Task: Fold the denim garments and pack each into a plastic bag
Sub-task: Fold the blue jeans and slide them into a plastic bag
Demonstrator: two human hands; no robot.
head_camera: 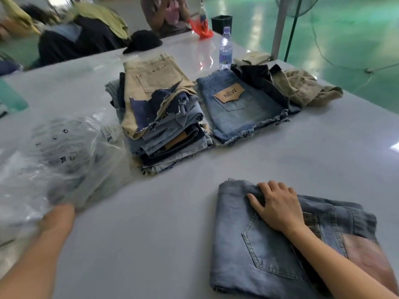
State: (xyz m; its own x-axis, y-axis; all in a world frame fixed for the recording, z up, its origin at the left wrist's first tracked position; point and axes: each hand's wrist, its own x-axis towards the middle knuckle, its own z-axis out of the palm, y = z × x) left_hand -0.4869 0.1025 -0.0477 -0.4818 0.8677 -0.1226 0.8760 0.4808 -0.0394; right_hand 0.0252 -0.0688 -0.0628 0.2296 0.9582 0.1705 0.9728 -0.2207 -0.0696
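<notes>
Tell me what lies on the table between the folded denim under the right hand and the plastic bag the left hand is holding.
Nothing visible. The folded denim under the right hand and the plastic bag at the left hand are separated only by bare table. The stack of garments sits farther back.

We see a pale grey table carrying a folded blue denim garment at the near right, a tall stack of folded shorts mid-table, denim shorts with a NEW patch just beside it, crumpled khaki and dark clothes, a water bottle, and clear plastic bags at left
</notes>
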